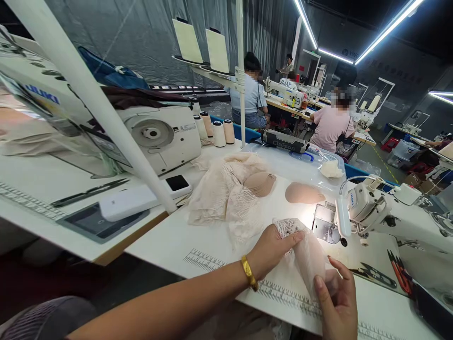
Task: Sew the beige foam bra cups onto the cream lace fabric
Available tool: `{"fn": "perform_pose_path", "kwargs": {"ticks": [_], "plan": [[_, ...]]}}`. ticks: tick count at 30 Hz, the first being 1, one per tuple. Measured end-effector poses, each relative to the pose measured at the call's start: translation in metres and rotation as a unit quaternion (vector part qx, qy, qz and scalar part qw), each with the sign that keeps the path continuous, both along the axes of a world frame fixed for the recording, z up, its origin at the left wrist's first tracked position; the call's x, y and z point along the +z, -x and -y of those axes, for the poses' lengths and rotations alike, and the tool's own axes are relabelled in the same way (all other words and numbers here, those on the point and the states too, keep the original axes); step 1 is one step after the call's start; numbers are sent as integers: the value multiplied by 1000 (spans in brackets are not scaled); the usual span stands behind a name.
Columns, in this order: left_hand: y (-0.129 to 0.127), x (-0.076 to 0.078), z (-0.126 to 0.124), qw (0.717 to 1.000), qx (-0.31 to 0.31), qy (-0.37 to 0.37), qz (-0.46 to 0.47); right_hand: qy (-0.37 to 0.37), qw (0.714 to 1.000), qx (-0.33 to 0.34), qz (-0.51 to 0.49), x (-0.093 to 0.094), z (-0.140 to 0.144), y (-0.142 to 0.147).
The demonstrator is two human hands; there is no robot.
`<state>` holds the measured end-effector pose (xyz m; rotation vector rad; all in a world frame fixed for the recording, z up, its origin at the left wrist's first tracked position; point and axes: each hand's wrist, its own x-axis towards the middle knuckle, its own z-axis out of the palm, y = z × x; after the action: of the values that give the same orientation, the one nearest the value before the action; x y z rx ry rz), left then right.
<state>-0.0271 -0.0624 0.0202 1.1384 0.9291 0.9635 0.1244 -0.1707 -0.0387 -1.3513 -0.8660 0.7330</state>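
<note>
Sewing machine at right, lace pile, 4 thread cones — 2 seated workers behind

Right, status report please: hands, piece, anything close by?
Left hand and right hand both grip lace piece. Sewing machine just right. Snips beside right hand.

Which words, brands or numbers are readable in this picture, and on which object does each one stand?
"JUKI": blue letters on the white sewing machine at far left.
"Claison", as far as it reads: on the grey device at the back of the table.
Label on the round-wheeled machine: too small to read.
Printed ruler on the table: numbers too small.
</note>
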Motion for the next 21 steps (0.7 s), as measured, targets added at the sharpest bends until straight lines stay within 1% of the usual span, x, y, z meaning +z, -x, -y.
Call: {"fn": "perform_pose_path", "kwargs": {"ticks": [2, 5, 7, 9, 11, 13, 14, 16, 18, 19, 21], "plan": [[0, 0, 0, 1000, -1, -9, -2, -7, 999, -21, 24, -1, 1, -2], [0, 3, 3, 999, -26, -13, 18, -11, 998, -58, 39, 0, 1, -7], [1, 6, 6, 998, -46, 4, 34, -13, 997, -55, 57, 1, 2, -10], [1, 10, 7, 994, -67, 49, 73, -15, 997, -30, 74, 3, 3, -13], [1, 12, 7, 978, -90, 129, 138, -14, 998, -1, 67, 3, 4, -13], [-1, 13, 4, 949, -105, 206, 213, -11, 999, 29, 20, 4, 5, -11], [-3, 13, 3, 938, -103, 227, 243, -8, 999, 45, -19, 4, 5, -10], [-7, 11, 2, 927, -82, 230, 286, -5, 992, 72, -103, 5, 6, -8], [-10, 6, 4, 919, -69, 228, 314, -10, 982, 79, -173, 6, 7, -9], [-11, 4, 7, 913, -77, 242, 320, -15, 977, 76, -199, 6, 7, -10], [-11, -2, 14, 895, -113, 293, 317, -25, 970, 60, -236, 5, 7, -12]]}}
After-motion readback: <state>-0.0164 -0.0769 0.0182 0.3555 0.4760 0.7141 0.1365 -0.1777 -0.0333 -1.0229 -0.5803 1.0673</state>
